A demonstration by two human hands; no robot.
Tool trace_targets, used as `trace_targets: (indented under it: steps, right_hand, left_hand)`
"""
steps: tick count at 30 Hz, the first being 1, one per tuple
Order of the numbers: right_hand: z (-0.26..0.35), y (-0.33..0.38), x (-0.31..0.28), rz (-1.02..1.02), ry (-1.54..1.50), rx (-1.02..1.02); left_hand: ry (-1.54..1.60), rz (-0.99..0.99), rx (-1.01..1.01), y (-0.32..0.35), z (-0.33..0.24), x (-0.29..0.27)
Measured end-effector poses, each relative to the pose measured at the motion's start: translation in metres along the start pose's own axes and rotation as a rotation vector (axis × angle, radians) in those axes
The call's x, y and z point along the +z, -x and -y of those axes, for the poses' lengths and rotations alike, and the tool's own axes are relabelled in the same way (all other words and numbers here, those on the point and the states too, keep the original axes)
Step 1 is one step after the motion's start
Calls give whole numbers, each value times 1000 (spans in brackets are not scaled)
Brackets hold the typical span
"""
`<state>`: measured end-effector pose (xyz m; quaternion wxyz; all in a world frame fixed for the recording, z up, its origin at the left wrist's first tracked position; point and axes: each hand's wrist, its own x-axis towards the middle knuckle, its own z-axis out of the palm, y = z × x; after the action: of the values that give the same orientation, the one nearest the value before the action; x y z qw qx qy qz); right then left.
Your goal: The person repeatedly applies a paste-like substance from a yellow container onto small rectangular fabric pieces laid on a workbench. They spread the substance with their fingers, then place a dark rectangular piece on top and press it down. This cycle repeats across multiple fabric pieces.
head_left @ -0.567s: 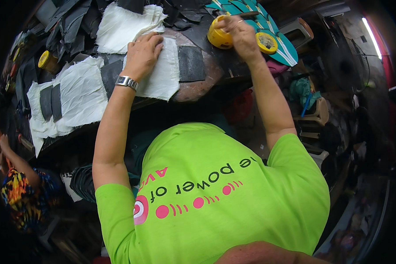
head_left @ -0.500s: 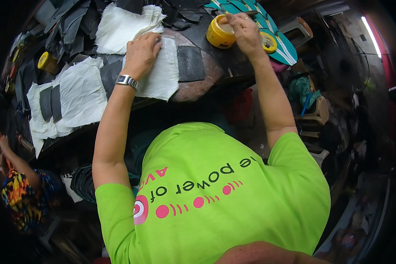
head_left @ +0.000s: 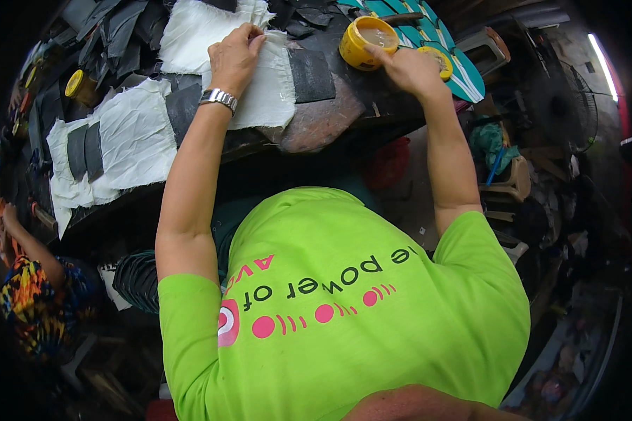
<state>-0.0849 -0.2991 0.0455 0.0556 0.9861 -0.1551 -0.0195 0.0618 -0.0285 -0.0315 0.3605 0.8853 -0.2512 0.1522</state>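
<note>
My left hand (head_left: 233,62) is over a white cloth piece (head_left: 270,98) on the table, thumb and fingertips pinched together at a fold near its upper part. Dark grey rectangular pieces lie beside and on the cloth, one of them a grey patch (head_left: 312,76) at its right edge. My right hand (head_left: 416,71) is at the yellow tub (head_left: 358,55), its fingers at the near right rim; the other fingers are partly hidden. Pale, thick liquid (head_left: 379,36) shows inside the tub. Another white cloth (head_left: 135,133) with dark strips lies to the left.
Black scrap pieces (head_left: 123,42) heap at the back left, beside another yellow tub (head_left: 81,85). Teal sole-shaped pieces (head_left: 463,74) lie at the back right, with a round yellow lid (head_left: 439,62). Another person (head_left: 38,288) works at the far left. A plastic stool (head_left: 514,179) stands right.
My left hand has gone from lying flat on the cloth to a pinch farther up. My right hand has come down from above the tub to its side, and the tub has shifted slightly right.
</note>
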Motion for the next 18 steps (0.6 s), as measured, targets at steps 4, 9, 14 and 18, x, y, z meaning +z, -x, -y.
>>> trace_targets:
  steps: [4,9,14,18]
  right_hand:
    - [25,22,8,45,-596,-417]
    - [82,35,47,-217,-327,-801]
    - [93,39,67,-174,-87,-708]
    - [87,35,69,-111,-199,-741]
  left_hand:
    - [-73,24,48,4,4,6]
    - [-181,28,76,6,2,0]
    - [102,46,176,28,-19,-49]
    - [173,446,421,86,-39,-91]
